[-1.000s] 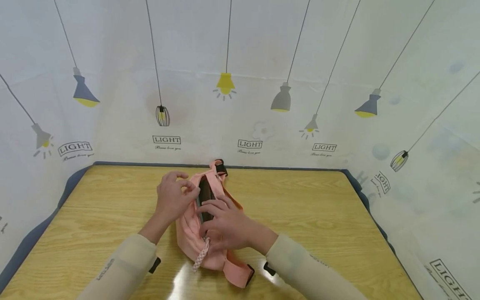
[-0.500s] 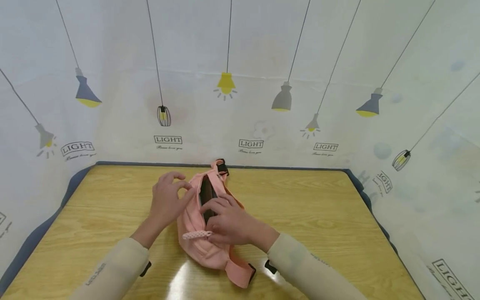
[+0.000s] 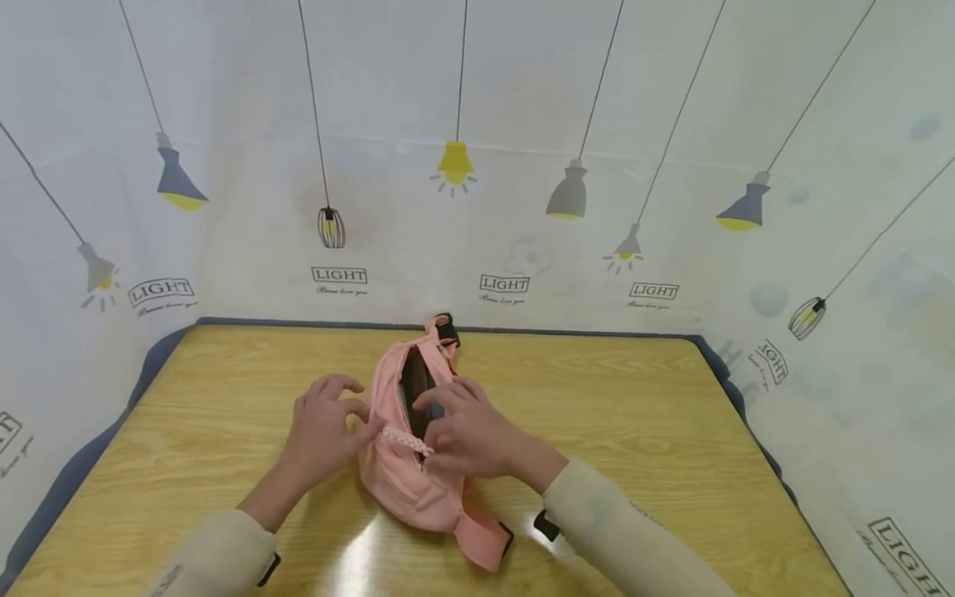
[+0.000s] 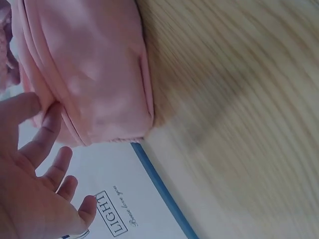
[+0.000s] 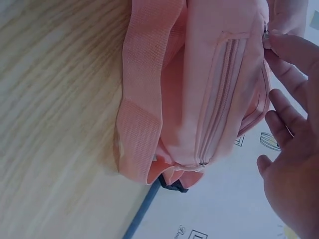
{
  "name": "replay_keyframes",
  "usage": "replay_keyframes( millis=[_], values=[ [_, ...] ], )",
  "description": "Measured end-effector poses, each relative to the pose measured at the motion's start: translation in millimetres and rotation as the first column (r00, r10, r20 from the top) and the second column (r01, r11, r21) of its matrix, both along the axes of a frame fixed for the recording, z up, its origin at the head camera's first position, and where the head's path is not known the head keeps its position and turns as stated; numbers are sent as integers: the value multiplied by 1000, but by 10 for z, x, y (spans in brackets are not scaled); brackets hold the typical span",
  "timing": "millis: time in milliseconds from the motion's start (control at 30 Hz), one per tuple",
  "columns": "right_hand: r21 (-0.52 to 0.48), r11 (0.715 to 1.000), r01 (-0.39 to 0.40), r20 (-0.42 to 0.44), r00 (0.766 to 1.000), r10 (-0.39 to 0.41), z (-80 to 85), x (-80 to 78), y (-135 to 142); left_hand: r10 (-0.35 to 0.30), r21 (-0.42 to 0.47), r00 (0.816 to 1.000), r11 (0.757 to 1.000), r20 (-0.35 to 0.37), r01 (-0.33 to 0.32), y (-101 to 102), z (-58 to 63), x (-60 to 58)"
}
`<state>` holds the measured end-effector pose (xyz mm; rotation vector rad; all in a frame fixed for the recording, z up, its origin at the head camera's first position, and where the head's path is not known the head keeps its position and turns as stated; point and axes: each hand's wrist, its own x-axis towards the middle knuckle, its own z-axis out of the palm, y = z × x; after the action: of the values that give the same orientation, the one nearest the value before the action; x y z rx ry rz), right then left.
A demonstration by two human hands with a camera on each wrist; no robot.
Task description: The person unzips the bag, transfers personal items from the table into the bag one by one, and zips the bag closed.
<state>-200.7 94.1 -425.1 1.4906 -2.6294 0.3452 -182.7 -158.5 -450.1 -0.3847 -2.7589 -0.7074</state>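
A pink waist bag (image 3: 406,493) lies on the table, its main pocket unzipped and showing a dark lining (image 3: 414,390). On its left side, my left hand (image 3: 324,423) pinches the fabric beside the zip between thumb and forefinger; the other fingers are spread. My right hand (image 3: 477,431) is over the near end of the opening. In the right wrist view, its thumb and forefinger pinch the zipper pull (image 5: 266,36). A braided pink cord (image 3: 406,439) runs from that pull towards the left thumb. Whether the left fingers touch the cord is unclear.
The bag's strap (image 3: 483,539) reaches towards me, and a black buckle (image 3: 447,333) lies at the far end by the table edge. A second zip (image 5: 219,99) on the bag is closed. The wooden table (image 3: 634,431) meets a lamp-printed wall sheet (image 3: 582,265).
The braided cord has swung from hanging towards me to lying up and left across the bag. My left hand has slid nearer along the bag's side. The right hand stays near the zip.
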Motion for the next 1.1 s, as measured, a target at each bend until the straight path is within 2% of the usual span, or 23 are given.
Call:
replay_keyframes(
  millis=[133, 367, 500, 600, 700, 767, 833, 933, 1033, 1100],
  values=[
    [-98, 995, 15, 71, 997, -8, -26, -12, 3, 0, 54, 999, 999, -32, 2, 68, -14, -35],
    [-219, 971, 94, 127, 990, -67, -70, -70, -106, 31, 120, 997, 993, -72, -22, 55, 101, -146],
    [-186, 970, 155, 130, 983, -132, -68, -77, -183, 33, 125, 997, 992, -64, -25, 52, 116, -204],
    [-88, 982, 166, 74, 984, -160, -87, -65, -210, 43, 90, 999, 995, -1, -42, 36, 69, -168],
    [-35, 987, 159, 20, 987, -158, -105, -42, -203, 53, 30, 997, 998, 63, -55, -3, 50, -66],
    [-43, 986, 160, 3, 987, -160, -111, -30, -187, 47, 0, 995, 999, 87, -47, -28, 62, -3],
    [-92, 981, 169, 24, 986, -168, -123, -27, -174, 30, -5, 995, 1000, 100, -30, -37, 80, 39],
    [-223, 956, 190, 93, 981, -173, -134, -23, -162, 13, 14, 994, 1000, 104, -14, -20, 106, 80],
    [-364, 903, 228, 163, 970, -179, -143, -16, -156, 13, 26, 993, 1000, 114, -16, 28, 116, 121],
    [-424, 871, 250, 186, 965, -186, -143, -8, -159, 17, 32, 991, 999, 132, -21, 73, 118, 148]
  ],
)
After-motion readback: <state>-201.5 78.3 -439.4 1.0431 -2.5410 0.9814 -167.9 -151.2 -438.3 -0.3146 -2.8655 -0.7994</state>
